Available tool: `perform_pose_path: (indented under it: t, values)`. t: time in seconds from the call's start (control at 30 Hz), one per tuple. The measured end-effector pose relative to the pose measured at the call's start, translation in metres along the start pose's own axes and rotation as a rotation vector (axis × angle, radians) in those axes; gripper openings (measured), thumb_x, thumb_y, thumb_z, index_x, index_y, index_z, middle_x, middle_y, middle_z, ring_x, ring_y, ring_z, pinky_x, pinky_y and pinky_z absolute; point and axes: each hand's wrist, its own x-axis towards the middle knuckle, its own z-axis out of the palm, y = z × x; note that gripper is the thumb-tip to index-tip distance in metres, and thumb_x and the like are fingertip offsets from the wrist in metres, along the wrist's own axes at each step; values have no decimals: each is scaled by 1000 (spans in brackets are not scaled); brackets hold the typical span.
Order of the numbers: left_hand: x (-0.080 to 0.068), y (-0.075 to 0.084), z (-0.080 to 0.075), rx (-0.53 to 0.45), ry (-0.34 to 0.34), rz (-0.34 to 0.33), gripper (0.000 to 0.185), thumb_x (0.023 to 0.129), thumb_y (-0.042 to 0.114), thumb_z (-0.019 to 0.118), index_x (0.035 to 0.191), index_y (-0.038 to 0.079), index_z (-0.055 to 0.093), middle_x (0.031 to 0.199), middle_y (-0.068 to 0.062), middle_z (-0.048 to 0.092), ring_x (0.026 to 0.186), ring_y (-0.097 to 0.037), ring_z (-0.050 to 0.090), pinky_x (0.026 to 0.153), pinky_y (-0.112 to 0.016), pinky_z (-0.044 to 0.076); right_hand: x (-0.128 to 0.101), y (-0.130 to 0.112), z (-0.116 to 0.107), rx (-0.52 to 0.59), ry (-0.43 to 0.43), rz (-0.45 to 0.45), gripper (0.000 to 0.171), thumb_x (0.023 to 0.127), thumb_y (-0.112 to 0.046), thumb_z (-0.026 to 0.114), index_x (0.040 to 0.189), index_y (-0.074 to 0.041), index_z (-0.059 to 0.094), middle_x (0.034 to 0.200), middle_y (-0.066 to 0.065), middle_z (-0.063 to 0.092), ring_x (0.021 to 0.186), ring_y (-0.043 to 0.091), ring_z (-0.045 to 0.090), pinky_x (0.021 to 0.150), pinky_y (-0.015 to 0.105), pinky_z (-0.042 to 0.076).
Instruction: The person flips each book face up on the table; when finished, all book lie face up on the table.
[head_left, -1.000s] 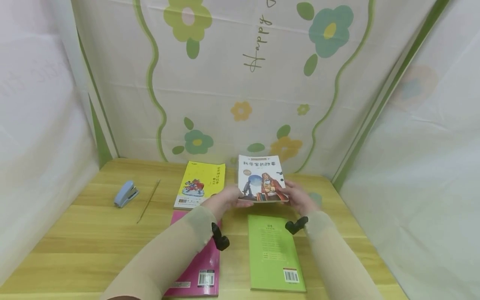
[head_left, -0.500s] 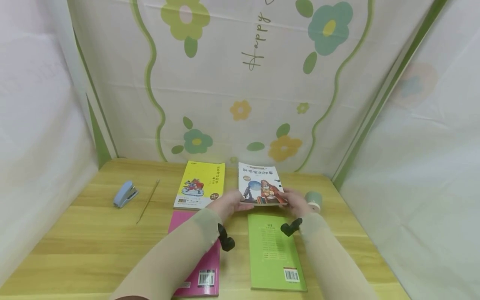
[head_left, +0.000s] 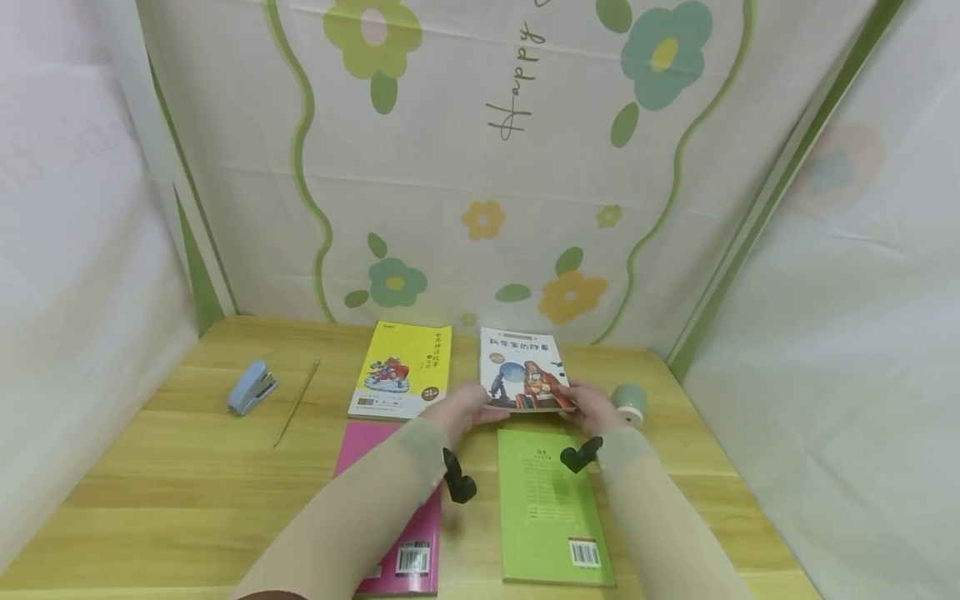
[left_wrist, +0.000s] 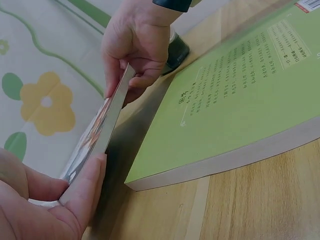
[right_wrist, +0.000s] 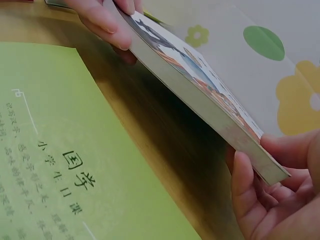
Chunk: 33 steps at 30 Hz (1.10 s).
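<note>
Both hands hold a white paperback book (head_left: 521, 367) with a robed figure and a blue globe on its cover. My left hand (head_left: 463, 407) grips its near left corner, thumb on top and fingers beneath. At the near right corner, my right hand (head_left: 589, 405) pinches it in the same way. In the right wrist view the near edge of the book (right_wrist: 192, 102) is raised, with a dark shadow on the table under it. A green book (head_left: 553, 508) lies back cover up just in front of the hands, apart from the white one.
A yellow book (head_left: 405, 367) lies at the back, left of the white one. Under the left forearm is a magenta book (head_left: 420, 533). A blue stapler (head_left: 252, 388) and a pencil (head_left: 297, 402) lie further left. A green cylindrical object (head_left: 630, 402) stands beside the right hand.
The white book has come down lower and nearer the table, its cover tilting flatter, with both hands still holding it. The green cylinder beside the right hand is now in fuller view.
</note>
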Motion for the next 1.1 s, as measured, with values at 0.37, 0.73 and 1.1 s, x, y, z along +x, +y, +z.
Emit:
perform_pose_path:
  t: [0.37, 0.73, 1.1]
  values:
    - [-1, 3, 4, 92, 59, 37, 47, 83, -20, 39, 130, -18, 42, 114, -28, 57, 97, -39, 67, 75, -33, 60, -2, -7, -2, -44, 31, -8, 44, 100, -5, 54, 142, 5, 47, 101, 11, 68, 74, 11, 62, 59, 19, 52]
    - [-3, 5, 4, 114, 54, 62, 49, 83, -15, 45, 131, -19, 39, 120, -28, 48, 114, -42, 55, 82, -38, 59, -3, 4, -1, -148, 23, -8, 44, 95, 1, 54, 138, 10, 47, 120, 21, 61, 87, 19, 62, 77, 28, 56]
    - [-19, 8, 13, 179, 27, 83, 50, 84, -5, 56, 131, -15, 45, 141, -25, 41, 131, -40, 41, 102, -47, 47, -15, 1, 3, -223, -2, -22, 45, 96, -1, 54, 138, 11, 45, 126, 28, 56, 104, 33, 62, 86, 41, 57]
